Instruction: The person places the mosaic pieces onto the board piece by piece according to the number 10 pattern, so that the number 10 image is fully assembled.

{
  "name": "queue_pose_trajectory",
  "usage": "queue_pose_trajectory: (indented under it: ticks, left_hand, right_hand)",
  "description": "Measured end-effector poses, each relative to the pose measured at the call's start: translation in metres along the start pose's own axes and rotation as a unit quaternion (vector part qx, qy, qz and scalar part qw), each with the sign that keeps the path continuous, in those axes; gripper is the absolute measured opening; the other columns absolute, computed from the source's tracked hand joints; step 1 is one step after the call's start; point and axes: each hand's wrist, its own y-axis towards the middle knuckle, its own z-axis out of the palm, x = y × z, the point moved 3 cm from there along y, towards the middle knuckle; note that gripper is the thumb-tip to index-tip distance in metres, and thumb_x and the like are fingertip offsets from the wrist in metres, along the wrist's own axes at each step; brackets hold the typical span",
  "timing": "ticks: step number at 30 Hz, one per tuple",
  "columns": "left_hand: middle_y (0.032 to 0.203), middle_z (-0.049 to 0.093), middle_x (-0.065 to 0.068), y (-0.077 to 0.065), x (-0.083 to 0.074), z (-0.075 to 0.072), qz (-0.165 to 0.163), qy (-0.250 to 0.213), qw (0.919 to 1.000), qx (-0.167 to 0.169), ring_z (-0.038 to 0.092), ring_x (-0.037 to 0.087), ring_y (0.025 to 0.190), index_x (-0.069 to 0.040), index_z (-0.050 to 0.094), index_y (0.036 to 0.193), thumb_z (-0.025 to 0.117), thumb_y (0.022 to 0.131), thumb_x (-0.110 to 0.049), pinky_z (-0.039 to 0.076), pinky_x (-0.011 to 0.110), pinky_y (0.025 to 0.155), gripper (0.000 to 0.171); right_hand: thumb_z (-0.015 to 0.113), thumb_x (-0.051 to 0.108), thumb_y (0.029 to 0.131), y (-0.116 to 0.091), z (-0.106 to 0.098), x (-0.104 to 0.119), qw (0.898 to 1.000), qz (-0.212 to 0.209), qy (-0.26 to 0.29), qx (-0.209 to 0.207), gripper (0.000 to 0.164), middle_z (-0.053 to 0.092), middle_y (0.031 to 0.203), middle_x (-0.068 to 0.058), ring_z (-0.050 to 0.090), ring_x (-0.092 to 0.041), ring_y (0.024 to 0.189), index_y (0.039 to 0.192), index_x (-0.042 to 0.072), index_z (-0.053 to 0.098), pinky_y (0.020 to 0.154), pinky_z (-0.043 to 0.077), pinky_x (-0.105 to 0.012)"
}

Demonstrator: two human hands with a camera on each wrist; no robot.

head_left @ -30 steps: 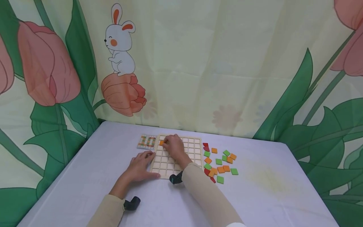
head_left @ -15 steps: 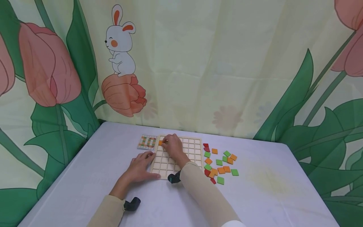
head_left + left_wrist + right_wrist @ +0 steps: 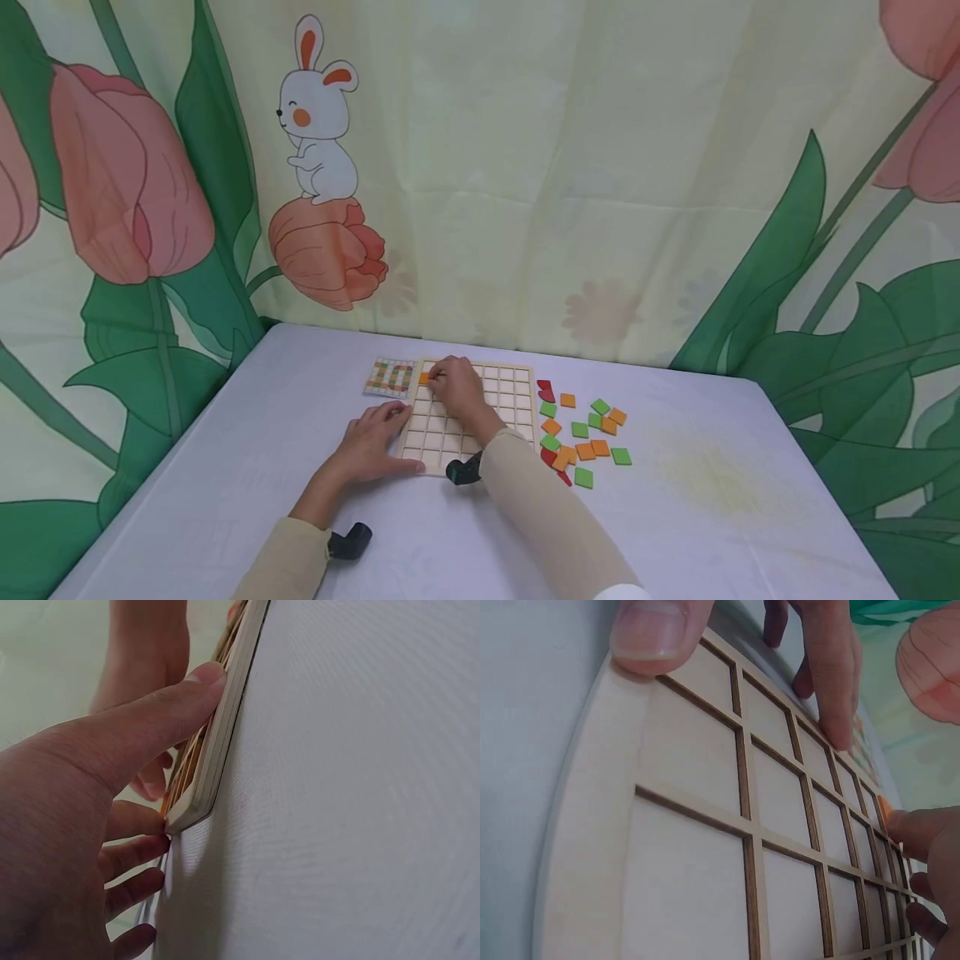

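A pale wooden grid board (image 3: 431, 421) lies on the white table. My left hand (image 3: 367, 446) spans its near-left corner. In the left wrist view the thumb (image 3: 196, 681) rests on one edge, while the fingers (image 3: 139, 859) lie loosely along the other side. My right hand (image 3: 459, 390) reaches over the board to its far-left part, fingertips on an orange square tile (image 3: 424, 378). The right wrist view shows a fingertip against that tile (image 3: 885, 806), with other fingers bent below. Part of the tile is hidden behind the fingers.
A small printed pattern card (image 3: 389, 377) lies left of the board. To its right are scattered green tiles (image 3: 621, 457), orange tiles (image 3: 567, 400) and red curved pieces (image 3: 545, 386). A patterned curtain (image 3: 600, 208) hangs behind the table.
The orange tile and my right hand's fingertips have shifted slightly left over the board. My left hand has stayed at the board's corner.
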Motion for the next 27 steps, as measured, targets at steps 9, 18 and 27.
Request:
queue_pose_trajectory:
  ticks: [9, 18, 27]
  left_hand:
    - [0.150, 0.039, 0.009, 0.000, 0.000, 0.001, 0.001, -0.003, 1.0000, 0.004, 0.034, 0.033, 0.137, -0.012, 0.041, 0.147, 0.075, 0.068, -0.066, 0.031, 0.057, 0.106, 0.102]
    - [0.150, 0.038, 0.011, 0.000, 0.001, 0.000, 0.003, -0.004, 1.0000, 0.007, 0.033, 0.036, 0.137, -0.011, 0.039, 0.148, 0.075, 0.069, -0.065, 0.029, 0.060, 0.106, 0.102]
    - [0.150, 0.038, 0.013, 0.001, 0.000, 0.002, 0.006, -0.012, 0.9999, 0.006, 0.034, 0.037, 0.135, -0.009, 0.040, 0.148, 0.076, 0.067, -0.064, 0.030, 0.063, 0.103, 0.104]
  right_hand:
    - [0.067, 0.022, 0.091, -0.010, -0.016, -0.008, 0.999, -0.001, 0.040, 0.003, 0.017, 0.067, 0.116, -0.001, 0.057, -0.020, 0.105, 0.106, 0.015, 0.074, 0.087, 0.051, -0.036]
    - [0.069, 0.023, 0.090, -0.029, -0.037, -0.019, 0.999, 0.016, 0.046, -0.012, 0.020, 0.068, 0.113, -0.001, 0.057, -0.020, 0.104, 0.107, 0.013, 0.073, 0.086, 0.051, -0.033]
    - [0.069, 0.022, 0.090, -0.055, -0.053, -0.044, 0.997, 0.042, 0.066, -0.027, 0.021, 0.066, 0.119, -0.001, 0.057, -0.019, 0.111, 0.109, 0.013, 0.072, 0.091, 0.051, -0.036]
